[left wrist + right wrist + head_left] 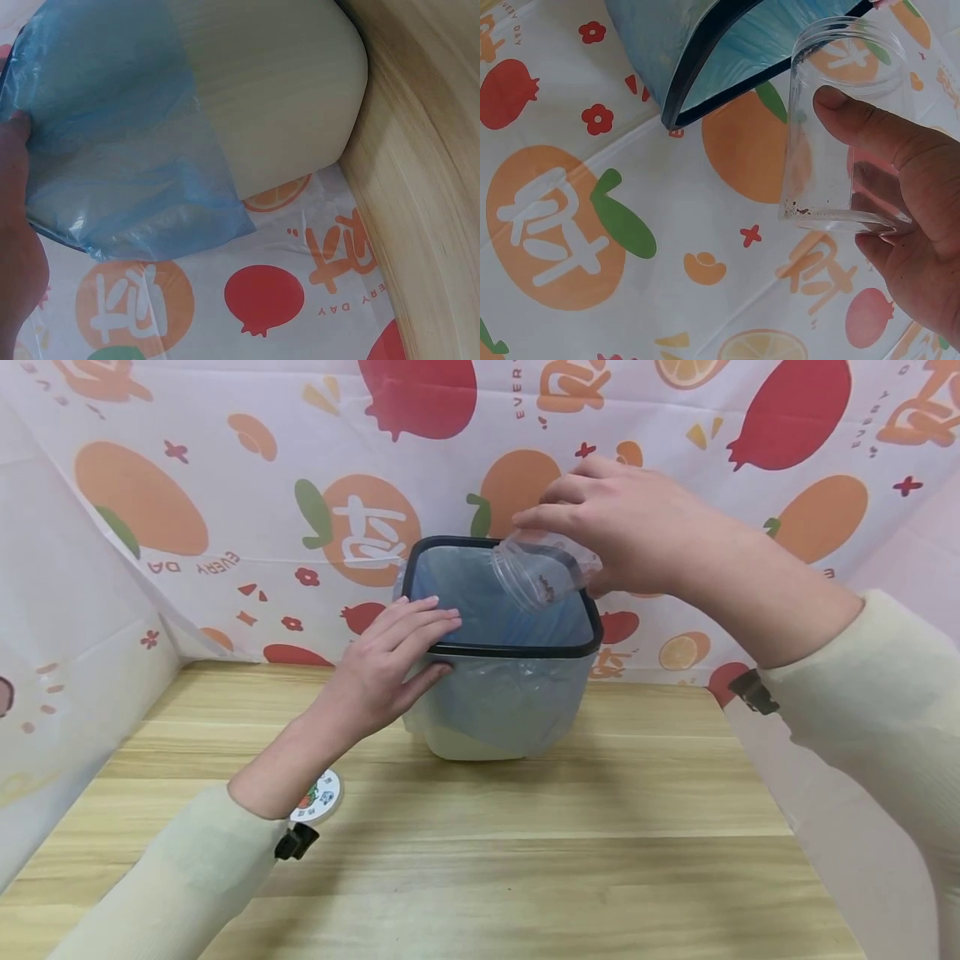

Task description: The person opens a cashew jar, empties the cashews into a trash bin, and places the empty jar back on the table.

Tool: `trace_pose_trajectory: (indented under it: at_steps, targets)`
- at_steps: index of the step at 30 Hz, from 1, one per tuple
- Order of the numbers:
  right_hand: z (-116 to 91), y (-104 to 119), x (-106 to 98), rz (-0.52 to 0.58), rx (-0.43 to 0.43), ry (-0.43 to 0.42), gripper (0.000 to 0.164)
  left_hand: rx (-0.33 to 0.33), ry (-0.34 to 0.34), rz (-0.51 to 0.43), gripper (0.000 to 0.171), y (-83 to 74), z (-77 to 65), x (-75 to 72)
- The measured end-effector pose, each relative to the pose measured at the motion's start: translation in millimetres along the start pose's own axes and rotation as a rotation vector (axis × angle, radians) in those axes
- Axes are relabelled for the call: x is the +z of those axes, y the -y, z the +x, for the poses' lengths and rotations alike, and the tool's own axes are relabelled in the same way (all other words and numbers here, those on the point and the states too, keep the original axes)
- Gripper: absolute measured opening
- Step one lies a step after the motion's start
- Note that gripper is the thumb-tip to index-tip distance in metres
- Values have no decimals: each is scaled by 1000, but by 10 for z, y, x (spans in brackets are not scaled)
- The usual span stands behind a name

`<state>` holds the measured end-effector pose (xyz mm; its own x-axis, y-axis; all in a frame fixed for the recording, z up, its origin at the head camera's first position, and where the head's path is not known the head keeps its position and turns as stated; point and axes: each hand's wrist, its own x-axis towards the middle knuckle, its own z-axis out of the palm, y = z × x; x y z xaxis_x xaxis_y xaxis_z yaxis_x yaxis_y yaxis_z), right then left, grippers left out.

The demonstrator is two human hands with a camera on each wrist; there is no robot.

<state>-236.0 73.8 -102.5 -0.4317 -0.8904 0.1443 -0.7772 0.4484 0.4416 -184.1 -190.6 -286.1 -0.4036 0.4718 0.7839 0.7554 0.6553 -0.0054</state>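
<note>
My right hand [622,531] grips a clear plastic jar [525,572] tilted over the trash can, its mouth towards the opening. Some dark crumbs [802,211] cling near the jar's base in the right wrist view. The trash can [517,651] is pale with a black rim, and a translucent blue bag [517,702] lines it and hangs over the outside. My left hand [390,652] holds the near left of the rim, fingers over the top and thumb on the outside. In the left wrist view, the thumb [16,131] rests against the bag.
A round white lid [322,797] with a coloured print lies on the wooden table [525,860], partly hidden by my left forearm. A fruit-patterned cloth [262,527] hangs close behind the trash can and along the sides.
</note>
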Motion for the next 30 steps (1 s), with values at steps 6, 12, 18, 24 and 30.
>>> trace_pose_trajectory:
  at_steps: [6, 12, 18, 24, 30]
  targets:
    - [2, 3, 1, 3, -8, -8, 87, 0, 0, 2, 61, -6, 1, -14]
    - [-30, -17, 29, 45, 33, 0, 89, 4, -2, -1, 60, -10, 5, -21]
    - [-101, -106, 121, 139, 137, 49, 92, 1, 3, 0, 60, -15, 8, -22]
    - [-195, -178, 267, 319, 241, 7, 95, 4, -5, -6, 60, -22, 17, -17]
    - [-305, -172, 418, 521, 323, -106, 97, -2, -4, -14, 59, -26, 26, -15]
